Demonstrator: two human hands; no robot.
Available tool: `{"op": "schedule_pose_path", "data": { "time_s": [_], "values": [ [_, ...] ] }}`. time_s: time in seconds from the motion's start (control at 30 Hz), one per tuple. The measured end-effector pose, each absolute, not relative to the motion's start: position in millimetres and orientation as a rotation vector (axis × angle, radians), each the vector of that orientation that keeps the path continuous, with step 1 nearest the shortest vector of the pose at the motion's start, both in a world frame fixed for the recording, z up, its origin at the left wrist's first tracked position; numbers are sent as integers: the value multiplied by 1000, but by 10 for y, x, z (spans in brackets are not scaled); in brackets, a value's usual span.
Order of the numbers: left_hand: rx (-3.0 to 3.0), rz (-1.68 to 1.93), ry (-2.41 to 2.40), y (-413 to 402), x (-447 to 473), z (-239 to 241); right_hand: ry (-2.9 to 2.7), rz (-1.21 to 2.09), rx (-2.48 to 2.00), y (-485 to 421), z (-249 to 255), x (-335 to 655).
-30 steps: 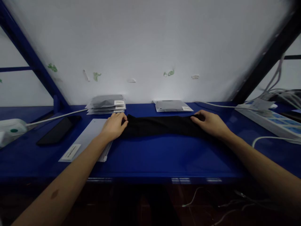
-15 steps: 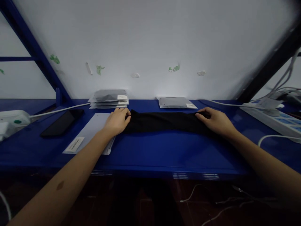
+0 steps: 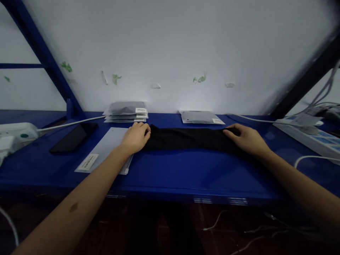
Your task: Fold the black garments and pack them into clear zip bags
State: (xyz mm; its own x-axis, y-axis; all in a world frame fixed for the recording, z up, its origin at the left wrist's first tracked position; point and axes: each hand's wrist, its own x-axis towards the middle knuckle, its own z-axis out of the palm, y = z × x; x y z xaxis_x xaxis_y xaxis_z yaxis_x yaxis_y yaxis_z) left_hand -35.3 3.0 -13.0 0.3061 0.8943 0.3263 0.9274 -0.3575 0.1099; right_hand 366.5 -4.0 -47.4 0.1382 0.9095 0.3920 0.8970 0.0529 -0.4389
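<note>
A long strip of black cloth lies stretched sideways across the blue table. Its left end is pinched between the thumb and fingers of my left hand. At the other end, my right hand grips the cloth, thumb on the near side; part of that end is hidden under the hand. What garment the cloth is, I cannot tell. Partly beneath my left hand and wrist is a flat frosted zip bag with a white barcode label at its near left corner.
At the back stand a stack of filled, labelled bags and one single filled bag. A black phone and a white power strip lie left. On the right are a white-and-blue box and white cables.
The whole view has shifted slightly, so everything sits a little further right. Both hands keep their hold on the black cloth, which looks nearly the same.
</note>
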Motion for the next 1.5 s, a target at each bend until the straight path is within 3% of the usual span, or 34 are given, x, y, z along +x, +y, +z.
{"op": "schedule_pose_path", "data": {
  "time_s": [1.2, 1.5],
  "values": [
    [-2402, -454, -1718, 49, -383, -115, -1696, 43, -1762, -43, -459, 3712],
    [-2366, -480, -1485, -43, -260, 48, -1752, 58, -1753, -50, -444, 3628]
  ]
}}
